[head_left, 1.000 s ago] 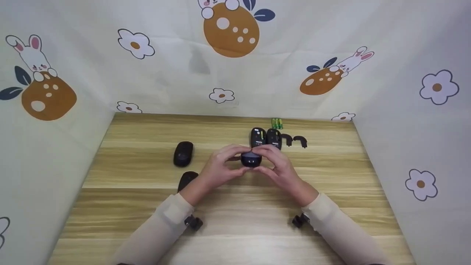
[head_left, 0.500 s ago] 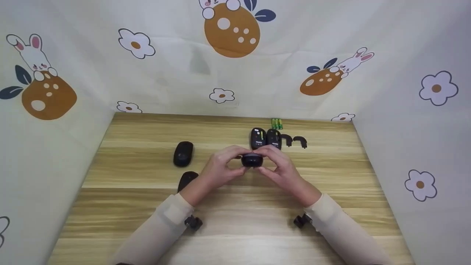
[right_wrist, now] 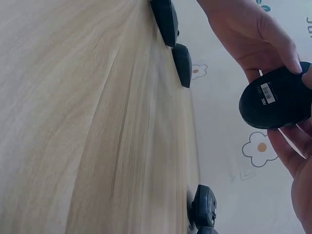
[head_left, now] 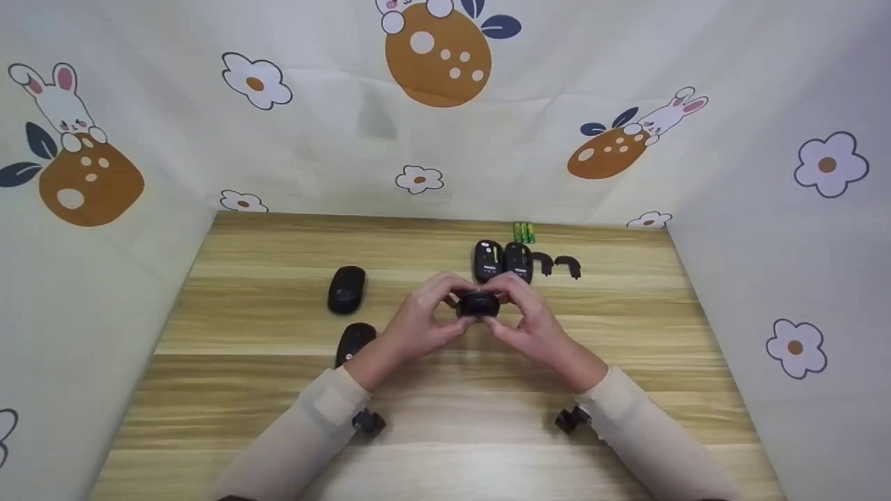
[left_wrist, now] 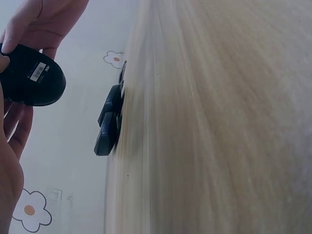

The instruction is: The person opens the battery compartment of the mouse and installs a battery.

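Together we hold the dark mouse (head_left: 478,306) between our left hand (head_left: 418,319) and right hand (head_left: 530,320), fingers (right_wrist: 284,150) curled round its far side, thumbs (right_wrist: 286,48) on its labelled face.

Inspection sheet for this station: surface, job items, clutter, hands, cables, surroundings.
Surface: wood-grain table, dry-looking, no spills visible.
Job's things: held mouse, black, raised off the table; the wrist views show a white label on its underside.
Clutter: two black mice on the left, one partly hidden; two upturned mice behind the hands, side by side; green batteries at the back; two curved dark pieces to their right.
Hands: left hand and right hand both grip the held mouse.
Cables: nothing seen.
Surroundings: pale sheet with rabbit, fruit and flower prints, back and sides.
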`<control>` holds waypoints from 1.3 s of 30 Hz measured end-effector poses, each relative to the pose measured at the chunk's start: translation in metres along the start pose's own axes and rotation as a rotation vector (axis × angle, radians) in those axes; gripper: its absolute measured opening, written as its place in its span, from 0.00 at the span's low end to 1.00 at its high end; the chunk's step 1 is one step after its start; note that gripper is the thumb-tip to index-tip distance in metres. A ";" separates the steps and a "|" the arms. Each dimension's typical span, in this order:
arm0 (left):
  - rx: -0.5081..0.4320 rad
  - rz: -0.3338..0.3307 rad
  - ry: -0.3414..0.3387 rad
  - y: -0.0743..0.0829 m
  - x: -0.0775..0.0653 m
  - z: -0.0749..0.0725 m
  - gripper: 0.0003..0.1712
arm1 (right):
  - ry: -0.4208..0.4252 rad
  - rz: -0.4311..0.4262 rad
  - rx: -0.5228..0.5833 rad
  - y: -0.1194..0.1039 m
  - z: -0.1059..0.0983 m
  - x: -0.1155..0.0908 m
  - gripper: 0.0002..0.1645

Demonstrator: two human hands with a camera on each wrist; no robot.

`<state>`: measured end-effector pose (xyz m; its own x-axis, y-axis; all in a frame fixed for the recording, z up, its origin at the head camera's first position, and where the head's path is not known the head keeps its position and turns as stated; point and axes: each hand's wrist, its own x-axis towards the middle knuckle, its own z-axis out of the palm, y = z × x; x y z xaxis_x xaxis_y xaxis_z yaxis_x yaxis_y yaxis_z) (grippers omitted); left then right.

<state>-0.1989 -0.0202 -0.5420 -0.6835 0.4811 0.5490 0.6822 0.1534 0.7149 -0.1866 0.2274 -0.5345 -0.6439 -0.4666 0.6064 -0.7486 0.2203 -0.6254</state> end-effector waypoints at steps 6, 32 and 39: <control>-0.037 -0.053 -0.002 0.001 -0.001 0.001 0.26 | 0.006 0.039 0.055 -0.005 0.002 -0.001 0.34; -0.261 -0.286 0.004 0.002 -0.004 0.003 0.25 | -0.030 0.370 0.319 -0.013 0.004 -0.003 0.35; -0.283 -0.293 0.001 0.001 -0.003 0.003 0.25 | -0.018 0.364 0.375 -0.012 0.006 -0.002 0.33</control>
<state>-0.1952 -0.0185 -0.5444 -0.8390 0.4510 0.3045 0.3599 0.0401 0.9321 -0.1752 0.2207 -0.5310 -0.8469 -0.4318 0.3103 -0.3664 0.0510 -0.9291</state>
